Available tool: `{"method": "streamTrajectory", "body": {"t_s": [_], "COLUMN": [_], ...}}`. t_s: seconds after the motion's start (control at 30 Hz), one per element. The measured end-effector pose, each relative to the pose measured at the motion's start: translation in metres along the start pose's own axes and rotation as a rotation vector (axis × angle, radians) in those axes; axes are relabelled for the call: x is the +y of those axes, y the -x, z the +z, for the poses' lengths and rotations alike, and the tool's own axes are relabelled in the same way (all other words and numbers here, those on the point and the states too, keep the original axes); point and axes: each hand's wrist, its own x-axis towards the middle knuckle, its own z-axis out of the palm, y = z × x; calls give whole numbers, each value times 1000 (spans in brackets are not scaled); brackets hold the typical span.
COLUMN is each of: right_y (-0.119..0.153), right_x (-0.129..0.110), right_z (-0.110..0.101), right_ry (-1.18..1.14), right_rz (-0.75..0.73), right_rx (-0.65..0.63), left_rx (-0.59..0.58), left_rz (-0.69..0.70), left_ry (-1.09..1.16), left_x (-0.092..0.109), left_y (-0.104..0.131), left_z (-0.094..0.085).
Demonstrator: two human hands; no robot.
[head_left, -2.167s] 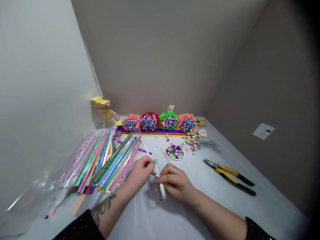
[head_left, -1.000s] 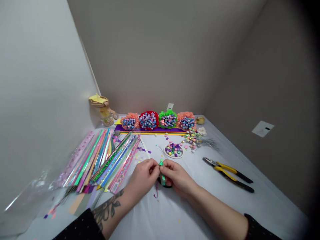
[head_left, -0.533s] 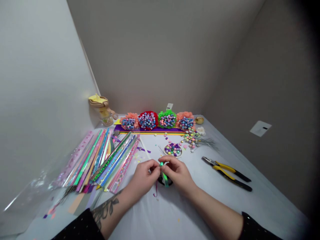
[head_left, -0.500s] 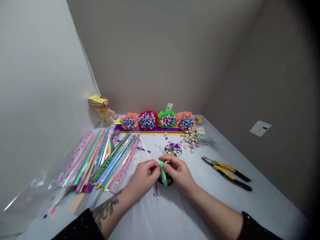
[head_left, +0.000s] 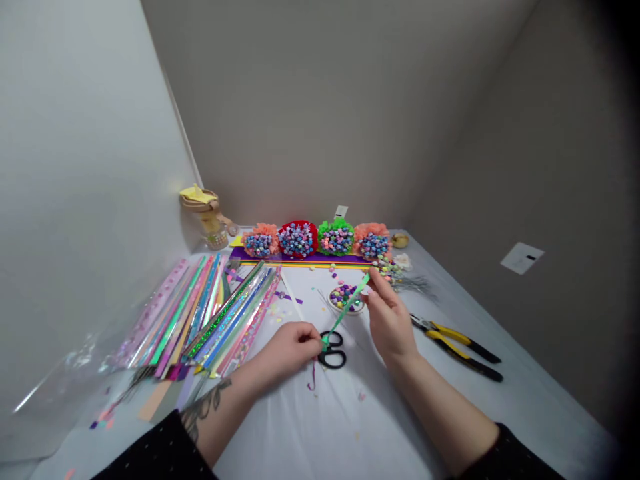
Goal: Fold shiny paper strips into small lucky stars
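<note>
A narrow green paper strip point(head_left: 347, 306) runs slantwise between my two hands. My left hand point(head_left: 296, 343) pinches its lower end, where the green looks bunched or folded. Higher up and to the right, my right hand point(head_left: 393, 320) has the upper end between thumb and fingers. Beneath the strip, a pair of scissors point(head_left: 333, 360) with black handles lies on the white cloth, close to my left fingertips. Just beyond the strip, a round dish point(head_left: 346, 298) holds many small folded paper stars in mixed colours, partly covered by the strip.
Packs of coloured paper strips point(head_left: 235, 320) spread across the left side. Pliers point(head_left: 457, 343) with yellow and black handles lie at right. Several star-filled bouquets point(head_left: 297, 240) line the back. A jar point(head_left: 216, 237) stands back left, and loose stars point(head_left: 387, 267) and wires point(head_left: 415, 285) lie back right.
My right hand has moved up and right, drawing the strip out long from my left hand. Both hands were close together before, partly covering the scissors, which now show more.
</note>
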Motion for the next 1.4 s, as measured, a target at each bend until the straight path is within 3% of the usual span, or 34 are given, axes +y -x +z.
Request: {"method": "streamTrajectory", "body": {"t_s": [0.13, 0.27, 0.6, 0.8, 1.2, 1.4], "right_y": [11, 28, 36, 35, 33, 34], "right_x": [-7, -16, -20, -18, -12, -10], "right_z": [8, 21, 31, 30, 29, 28], "right_ry": [9, 281, 337, 321, -18, -56], "right_rz": [-61, -142, -112, -44, 395, 435], "right_rx": [-201, -413, -445, -475, -612, -629], "left_rx": [37, 76, 66, 120, 307, 347], "left_rz": [-80, -62, -77, 71, 338, 458], "left_ry": [230, 378, 403, 284, -186, -348], "left_x": [2, 5, 10, 8, 6, 1], "left_y": [0, 1, 4, 2, 10, 9], "left_z": [-2, -2, 2, 2, 0, -1]}}
